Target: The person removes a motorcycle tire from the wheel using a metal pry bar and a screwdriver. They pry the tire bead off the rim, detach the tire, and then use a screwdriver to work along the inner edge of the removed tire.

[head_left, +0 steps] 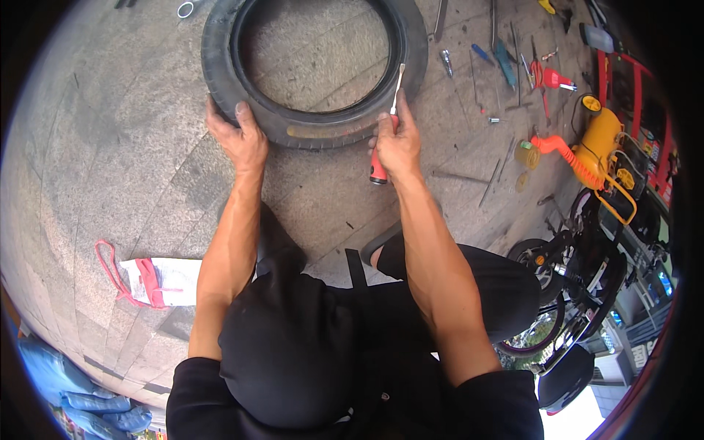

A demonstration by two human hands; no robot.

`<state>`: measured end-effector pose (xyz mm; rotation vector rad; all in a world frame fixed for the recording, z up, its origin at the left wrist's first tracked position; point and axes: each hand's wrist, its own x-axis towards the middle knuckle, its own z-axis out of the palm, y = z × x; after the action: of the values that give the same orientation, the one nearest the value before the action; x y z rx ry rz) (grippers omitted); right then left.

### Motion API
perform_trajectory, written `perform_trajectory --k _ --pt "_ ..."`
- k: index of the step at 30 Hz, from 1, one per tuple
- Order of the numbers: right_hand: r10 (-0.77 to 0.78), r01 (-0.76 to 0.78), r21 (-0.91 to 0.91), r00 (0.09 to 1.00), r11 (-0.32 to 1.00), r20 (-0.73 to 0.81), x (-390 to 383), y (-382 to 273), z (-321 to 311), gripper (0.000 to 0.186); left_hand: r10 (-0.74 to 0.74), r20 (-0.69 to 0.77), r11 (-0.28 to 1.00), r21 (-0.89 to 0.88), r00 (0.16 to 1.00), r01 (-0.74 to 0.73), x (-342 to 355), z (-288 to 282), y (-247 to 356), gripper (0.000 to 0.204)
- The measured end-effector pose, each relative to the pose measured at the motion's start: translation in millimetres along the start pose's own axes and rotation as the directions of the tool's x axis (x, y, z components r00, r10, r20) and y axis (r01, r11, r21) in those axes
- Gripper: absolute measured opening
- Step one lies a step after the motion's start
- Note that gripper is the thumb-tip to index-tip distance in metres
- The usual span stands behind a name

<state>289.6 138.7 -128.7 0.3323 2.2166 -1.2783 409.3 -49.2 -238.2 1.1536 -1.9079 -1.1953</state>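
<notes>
A black rubber tyre (pixel 315 132) lies at the top middle of the head view, its far edge cut off by the frame. My left hand (pixel 238 143) grips its near left edge, thumb on the sidewall and fingers round the outside of the tread. In my right hand (pixel 400 147) is a flat-blade screwdriver (pixel 378 167) with a red and black handle. Its metal blade points away from me over the tyre's right sidewall. Whether the tip touches the rubber I cannot tell. My right fingers are wrapped round the handle, close against the tyre's near right edge.
Several hand tools, among them red-handled pliers (pixel 537 72), lie on the paving at the right. A yellow machine (pixel 598 147) with an orange hose stands beyond them. Parked two-wheelers (pixel 565 271) are at lower right. A white and red bag (pixel 165 282) lies left of my left forearm.
</notes>
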Motion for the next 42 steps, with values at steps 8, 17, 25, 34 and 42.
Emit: perform_trajectory --k 8,17,25,34,42 --pt "-0.045 0.043 0.032 0.998 0.999 0.051 4 6 -7 0.056 -0.016 -0.005 0.998 -0.057 1.000 0.016 0 1 -4 0.068" --pt "0.005 -0.001 -0.051 0.998 0.999 0.069 18 -6 -18 0.056 -0.047 0.029 0.997 -0.063 0.998 0.049 -1 -1 -3 0.069" --pt "-0.074 0.078 -0.042 0.992 0.996 0.100 15 7 -23 0.056 -0.043 0.051 0.999 -0.029 0.998 0.044 0 -3 0 0.069" --pt "-0.102 0.112 -0.126 0.992 0.986 0.079 10 23 -16 0.056 -0.043 0.041 0.999 -0.024 0.998 0.044 0 -2 0 0.070" --pt "-0.061 0.062 -0.018 0.996 0.998 0.068 19 4 -17 0.056 -0.036 0.051 0.999 0.005 0.998 0.036 0 -5 -2 0.069"
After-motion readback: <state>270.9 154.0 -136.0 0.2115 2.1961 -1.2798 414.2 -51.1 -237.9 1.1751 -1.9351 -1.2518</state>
